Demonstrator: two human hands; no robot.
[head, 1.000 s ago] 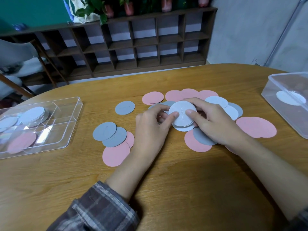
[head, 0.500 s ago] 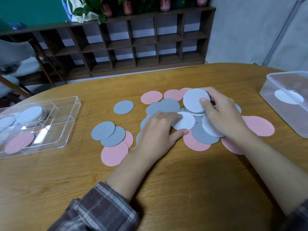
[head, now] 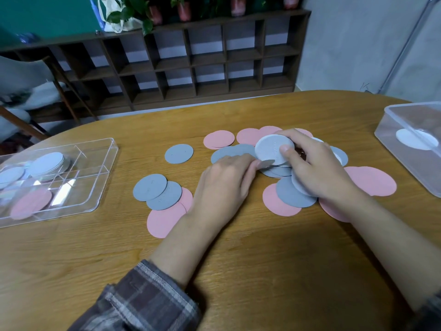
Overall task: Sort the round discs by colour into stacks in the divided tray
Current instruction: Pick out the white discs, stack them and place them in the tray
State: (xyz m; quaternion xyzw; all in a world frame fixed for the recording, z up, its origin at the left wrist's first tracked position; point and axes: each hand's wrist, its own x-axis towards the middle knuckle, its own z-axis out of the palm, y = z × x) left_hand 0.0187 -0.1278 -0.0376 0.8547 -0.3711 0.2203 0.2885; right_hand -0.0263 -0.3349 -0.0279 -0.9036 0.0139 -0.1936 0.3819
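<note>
Pink, grey and white discs lie scattered across the middle of the wooden table [head: 238, 271]. My right hand [head: 317, 173] grips a small stack of white discs [head: 272, 149], thumb on top, tilted above the pile. My left hand [head: 226, 185] pinches a white disc [head: 266, 164] edge-on just below that stack. Loose grey discs [head: 156, 191] overlap a pink disc [head: 164, 219] to the left. The clear divided tray [head: 95, 187] at far left holds a white stack [head: 49, 163] and a pink disc [head: 31, 203].
A clear plastic box [head: 391, 144] with a white disc inside stands at the table's right edge. A single grey disc [head: 179, 153] lies apart. Beyond the table are a dark wooden shelf unit [head: 191, 63] and a chair [head: 28, 91] at left.
My right hand kept the white stack raised near the far pink discs. My left hand lifted the white disc it pressed on and brought it up under the stack.
</note>
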